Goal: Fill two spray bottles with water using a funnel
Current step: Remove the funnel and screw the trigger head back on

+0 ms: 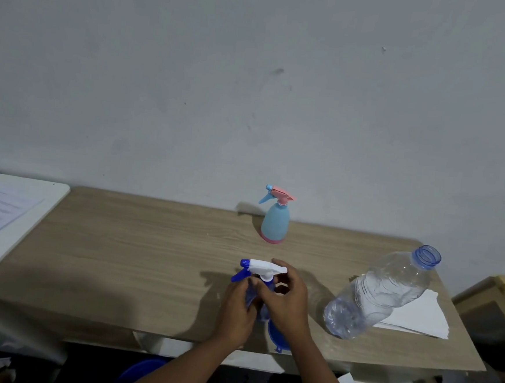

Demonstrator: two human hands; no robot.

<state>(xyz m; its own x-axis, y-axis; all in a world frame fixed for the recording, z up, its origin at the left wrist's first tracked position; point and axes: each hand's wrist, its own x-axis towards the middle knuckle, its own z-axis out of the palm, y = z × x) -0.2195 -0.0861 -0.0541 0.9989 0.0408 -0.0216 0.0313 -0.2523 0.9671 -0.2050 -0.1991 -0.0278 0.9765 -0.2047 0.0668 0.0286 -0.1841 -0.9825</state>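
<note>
The blue spray bottle (256, 294) is held near the desk's (138, 242) front edge, mostly hidden by both hands: left hand (236, 308) wrapped around it, right hand (287, 303) closed at its neck. A blue funnel (276, 336) is half covered.

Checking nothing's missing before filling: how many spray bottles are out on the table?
2. The blue spray bottle is near the front edge, held by the left hand and right hand. The pink-and-blue spray bottle stands upright farther back, near the wall.
</note>
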